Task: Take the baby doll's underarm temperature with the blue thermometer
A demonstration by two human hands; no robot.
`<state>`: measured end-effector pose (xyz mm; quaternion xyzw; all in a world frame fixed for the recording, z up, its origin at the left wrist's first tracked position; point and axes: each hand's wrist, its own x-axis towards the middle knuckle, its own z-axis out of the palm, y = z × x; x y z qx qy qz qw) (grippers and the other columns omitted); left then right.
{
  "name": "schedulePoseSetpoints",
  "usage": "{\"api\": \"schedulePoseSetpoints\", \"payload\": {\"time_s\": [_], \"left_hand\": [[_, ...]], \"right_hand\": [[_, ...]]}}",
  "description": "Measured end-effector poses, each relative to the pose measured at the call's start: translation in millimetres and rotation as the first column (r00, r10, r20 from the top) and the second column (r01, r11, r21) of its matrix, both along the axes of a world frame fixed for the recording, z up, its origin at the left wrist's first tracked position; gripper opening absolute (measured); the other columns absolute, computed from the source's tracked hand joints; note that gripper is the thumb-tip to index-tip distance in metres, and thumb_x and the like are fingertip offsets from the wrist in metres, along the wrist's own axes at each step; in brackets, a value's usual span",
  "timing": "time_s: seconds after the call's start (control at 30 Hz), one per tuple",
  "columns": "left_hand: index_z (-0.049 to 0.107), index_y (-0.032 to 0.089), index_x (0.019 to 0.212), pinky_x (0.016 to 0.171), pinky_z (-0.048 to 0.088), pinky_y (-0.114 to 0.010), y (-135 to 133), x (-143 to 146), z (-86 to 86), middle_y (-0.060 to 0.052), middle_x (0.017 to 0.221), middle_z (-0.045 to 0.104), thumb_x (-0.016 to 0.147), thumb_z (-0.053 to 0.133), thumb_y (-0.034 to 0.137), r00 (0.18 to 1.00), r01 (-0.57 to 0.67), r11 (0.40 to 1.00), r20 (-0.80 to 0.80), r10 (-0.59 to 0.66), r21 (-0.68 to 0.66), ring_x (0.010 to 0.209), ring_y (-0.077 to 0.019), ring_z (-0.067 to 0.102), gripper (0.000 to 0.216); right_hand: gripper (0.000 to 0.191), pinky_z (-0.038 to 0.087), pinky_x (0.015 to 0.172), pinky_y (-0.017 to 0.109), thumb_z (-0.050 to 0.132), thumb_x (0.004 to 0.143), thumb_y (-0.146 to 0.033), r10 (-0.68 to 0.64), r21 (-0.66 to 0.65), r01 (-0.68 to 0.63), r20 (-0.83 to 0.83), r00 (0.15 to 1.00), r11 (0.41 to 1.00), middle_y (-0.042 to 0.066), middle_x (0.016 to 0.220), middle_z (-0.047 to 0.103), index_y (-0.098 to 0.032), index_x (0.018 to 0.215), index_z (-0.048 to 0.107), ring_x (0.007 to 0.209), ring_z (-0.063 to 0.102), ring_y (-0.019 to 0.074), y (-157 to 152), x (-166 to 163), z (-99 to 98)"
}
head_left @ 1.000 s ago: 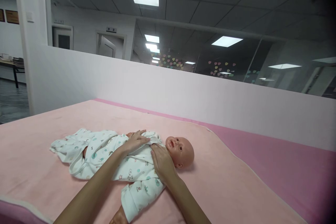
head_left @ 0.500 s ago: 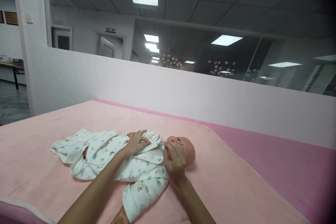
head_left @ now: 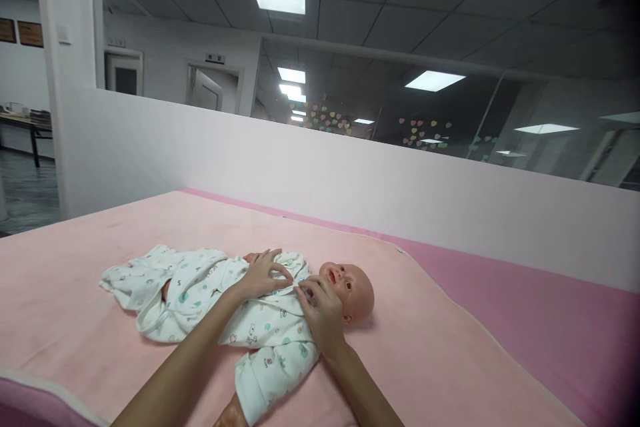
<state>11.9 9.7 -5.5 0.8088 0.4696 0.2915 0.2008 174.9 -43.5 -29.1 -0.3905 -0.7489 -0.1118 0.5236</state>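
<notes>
A baby doll (head_left: 357,290) lies on its back, its bare head to the right, dressed in a white printed baby gown (head_left: 270,327). Over the doll's chest, my left hand (head_left: 263,275) has thumb and forefinger pinched together on the gown's front edge, other fingers spread over the cloth. Just below the doll's chin, my right hand (head_left: 324,313) is closed, its fingertips gripping the gown near the neckline. The two sets of fingertips almost meet. One sleeve stretches toward me with a doll hand (head_left: 231,413) out of its cuff. The fastening between my fingers is too small to make out.
Beneath the doll is a pale pink sheet (head_left: 440,360) over a darker pink pad (head_left: 550,320). A low white wall (head_left: 350,173) with glass above it stands behind. At far left is a table (head_left: 30,123) with things on it.
My right hand has moved left and down from the doll's face to the gown's neckline, beside my left fingertips. The doll's face now shows. My left thumb and forefinger have drawn together.
</notes>
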Motion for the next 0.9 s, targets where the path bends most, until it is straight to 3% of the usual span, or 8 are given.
{"api": "schedulePoseSetpoints", "payload": {"time_s": [0.13, 0.23, 0.33, 0.47, 0.6, 0.73, 0.8, 0.9], "left_hand": [[0.07, 0.032, 0.083, 0.107, 0.009, -0.047, -1, 0, 0.5, 0.003, 0.14, 0.033, 0.072, 0.057, 0.046, 1.0, 0.003, 1.0, 0.018, -0.003, -0.006, 0.131, -0.0294, 0.019, 0.023], [0.07, 0.032, 0.084, 0.107, 0.009, -0.047, -2, -1, 1.3, 0.003, 0.14, 0.032, 0.072, 0.057, 0.047, 0.999, 0.007, 1.0, 0.033, -0.006, -0.024, 0.131, -0.0291, 0.018, 0.023], [0.07, 0.031, 0.083, 0.107, 0.01, -0.047, -2, -1, 1.5, 0.003, 0.14, 0.032, 0.071, 0.058, 0.046, 0.999, 0.005, 0.999, 0.041, -0.003, -0.036, 0.131, -0.03, 0.017, 0.023], [0.07, 0.031, 0.084, 0.107, 0.01, -0.047, 0, -1, -1.7, 0.004, 0.14, 0.032, 0.071, 0.058, 0.047, 0.999, 0.008, 0.999, 0.048, -0.007, -0.031, 0.131, -0.0318, 0.017, 0.023], [0.07, 0.031, 0.084, 0.107, 0.011, -0.047, 5, -1, -6.0, 0.003, 0.14, 0.033, 0.071, 0.058, 0.046, 0.999, 0.005, 1.0, 0.037, -0.005, -0.006, 0.131, -0.0308, 0.018, 0.023], [0.07, 0.032, 0.084, 0.106, 0.011, -0.047, 5, -1, -5.9, 0.003, 0.139, 0.034, 0.072, 0.058, 0.045, 0.999, 0.007, 1.0, 0.036, -0.007, 0.003, 0.13, -0.0304, 0.019, 0.021], [0.07, 0.033, 0.083, 0.106, 0.011, -0.047, 4, -1, -4.7, 0.003, 0.138, 0.035, 0.072, 0.058, 0.045, 0.999, 0.009, 1.0, 0.035, -0.01, 0.008, 0.13, -0.0299, 0.02, 0.021], [0.07, 0.033, 0.082, 0.106, 0.011, -0.047, 2, -1, -3.1, 0.002, 0.138, 0.035, 0.072, 0.058, 0.045, 0.999, 0.014, 1.0, 0.035, -0.015, 0.012, 0.129, -0.0294, 0.022, 0.019]], "right_hand": [[0.016, 0.048, 0.064, 0.026, 0.048, 0.085, -0.023, 0.047, 0.044, -0.05, 0.084, 0.995, 0.998, 0.003, 0.074, 0.063, -0.021, 0.075, 0.06, 0.069, 0.059, 0.0138, 1, 8, 1.3], [0.012, 0.047, 0.065, 0.028, 0.054, 0.082, -0.025, -0.075, 0.2, 0.052, 0.107, 0.991, 0.978, 0.002, 0.068, 0.065, -0.022, 0.074, 0.062, 0.066, 0.06, 0.0153, 2, 26, 7.2], [0.022, 0.04, 0.051, 0.026, 0.062, 0.075, -0.037, -0.201, 0.168, 0.232, -0.182, 0.962, 0.958, -0.001, 0.051, 0.058, -0.022, 0.059, 0.058, 0.047, 0.052, 0.0127, -1, 40, 16.7], [0.039, 0.033, 0.043, 0.024, 0.055, 0.077, -0.048, -0.276, -0.045, 0.314, -0.607, 0.745, 0.948, -0.005, 0.042, 0.04, -0.022, 0.051, 0.039, 0.041, 0.038, 0.0099, -7, 39, 28.1], [0.045, 0.029, 0.037, 0.021, 0.051, 0.077, -0.053, -0.189, -0.219, 0.011, -0.818, 0.543, 0.976, -0.008, 0.038, 0.033, -0.022, 0.052, 0.03, 0.036, 0.032, 0.0071, -5, 35, 35.1], [0.04, 0.029, 0.034, 0.019, 0.06, 0.071, -0.051, -0.085, -0.194, -0.219, -0.9, 0.427, 0.956, -0.009, 0.039, 0.038, -0.021, 0.058, 0.038, 0.034, 0.036, 0.006, 2, 39, 42.2], [0.04, 0.031, 0.035, 0.018, 0.066, 0.067, -0.048, -0.017, -0.162, -0.346, -0.922, 0.387, 0.924, -0.009, 0.04, 0.04, -0.021, 0.058, 0.038, 0.034, 0.038, 0.0053, 3, 43, 47.0], [0.044, 0.029, 0.031, 0.018, 0.067, 0.065, -0.046, 0.059, -0.16, -0.574, -0.937, 0.344, 0.803, -0.01, 0.04, 0.036, -0.021, 0.054, 0.033, 0.03, 0.03, 0.003, 2, 49, 53.2]]}}
